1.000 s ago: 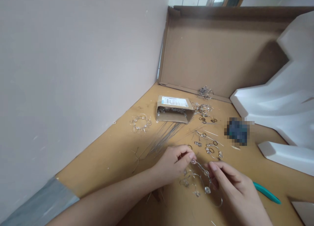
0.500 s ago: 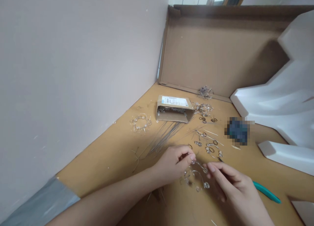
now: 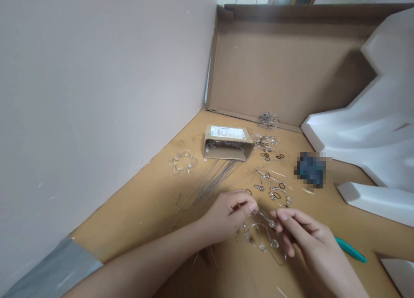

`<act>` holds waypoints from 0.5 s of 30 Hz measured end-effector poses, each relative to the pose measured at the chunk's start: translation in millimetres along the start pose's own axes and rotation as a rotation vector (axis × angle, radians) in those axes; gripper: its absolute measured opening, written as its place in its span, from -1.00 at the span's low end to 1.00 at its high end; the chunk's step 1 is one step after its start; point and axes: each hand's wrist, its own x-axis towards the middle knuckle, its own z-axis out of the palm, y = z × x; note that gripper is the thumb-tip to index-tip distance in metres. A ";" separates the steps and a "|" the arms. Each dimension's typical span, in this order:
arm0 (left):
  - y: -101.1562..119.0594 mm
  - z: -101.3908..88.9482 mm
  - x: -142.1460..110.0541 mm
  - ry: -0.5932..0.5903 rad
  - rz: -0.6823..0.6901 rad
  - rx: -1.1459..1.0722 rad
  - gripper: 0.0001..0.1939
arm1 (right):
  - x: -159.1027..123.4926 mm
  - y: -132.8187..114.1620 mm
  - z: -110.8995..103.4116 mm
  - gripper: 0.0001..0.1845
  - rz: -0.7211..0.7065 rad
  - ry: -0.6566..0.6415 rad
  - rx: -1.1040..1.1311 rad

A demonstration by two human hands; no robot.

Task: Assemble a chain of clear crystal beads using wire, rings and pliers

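Between my two hands hangs a beaded wire ring (image 3: pixel 262 248), thin silvery wire with clear round beads. My left hand (image 3: pixel 234 211) pinches its upper left side between thumb and fingers. At its upper right, my right hand (image 3: pixel 302 233) has thumb and forefinger closed by a bead on the wire. A loose curved wire end drops below the right fingers. Just beyond the hands lies another piece of beaded wire (image 3: pixel 289 200) among small dark rings (image 3: pixel 277 196). The turquoise handle (image 3: pixel 351 249) of a tool shows partly behind my right wrist.
A small open cardboard box (image 3: pixel 229 153) holding clear beads stands ahead, with a bundle of straight wires (image 3: pixel 218 179) before it. A finished-looking beaded ring (image 3: pixel 184 163) lies left. Tangled wire pieces (image 3: pixel 268 119) sit by the large cardboard panel (image 3: pixel 284 73). White foam (image 3: pixel 371 199) borders the right.
My right fingers have shifted slightly on the wire, and a curved wire end now shows below them. The beaded ring has turned a little. My left hand keeps its pinch.
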 end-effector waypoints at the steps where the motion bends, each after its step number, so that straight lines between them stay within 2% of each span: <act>1: 0.2 0.0 0.1 -0.007 -0.021 -0.021 -0.75 | 1.1 0.1 -1.3 -0.66 0.005 -0.002 -0.008; 9: 3.3 -0.2 -0.2 -0.004 -0.126 -0.056 -0.78 | 4.0 1.5 -4.7 -0.65 0.009 0.018 -0.071; 15: 4.0 0.6 1.3 0.000 -0.152 -0.082 -0.78 | 4.2 2.5 -3.5 -0.63 0.002 0.025 -0.091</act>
